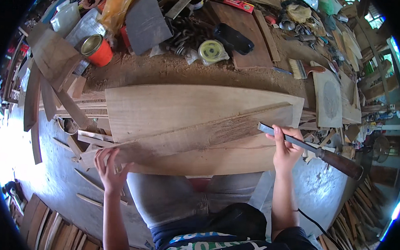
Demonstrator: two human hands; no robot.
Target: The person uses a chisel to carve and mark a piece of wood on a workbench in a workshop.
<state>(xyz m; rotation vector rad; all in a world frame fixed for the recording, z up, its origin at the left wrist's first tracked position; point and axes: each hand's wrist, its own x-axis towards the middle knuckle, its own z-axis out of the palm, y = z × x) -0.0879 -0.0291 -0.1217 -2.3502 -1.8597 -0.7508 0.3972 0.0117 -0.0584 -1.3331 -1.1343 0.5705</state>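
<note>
A wide pale wooden panel (165, 105) lies along the front of the bench. Slanting across it is a long wooden board (172, 144), whose right part has a rough, darker, cut surface. My right hand (286, 151) grips a chisel (339, 163) by its steel blade; the dark wooden handle points to the lower right. The blade's tip hangs over the board's rough patch, and I cannot tell whether it touches. At the board's left end is my left hand (111, 169), with thumb and fingers apart, its fingertips over the end of the wood.
Behind the panel stand an orange can (98, 51), a yellow tape roll (212, 52), a black tray (233, 38) and a paintbrush (303, 69). An oval-marked board (328, 99) lies at right. Wood offcuts (49, 96) lean at left. A black cable (325, 231) runs at lower right.
</note>
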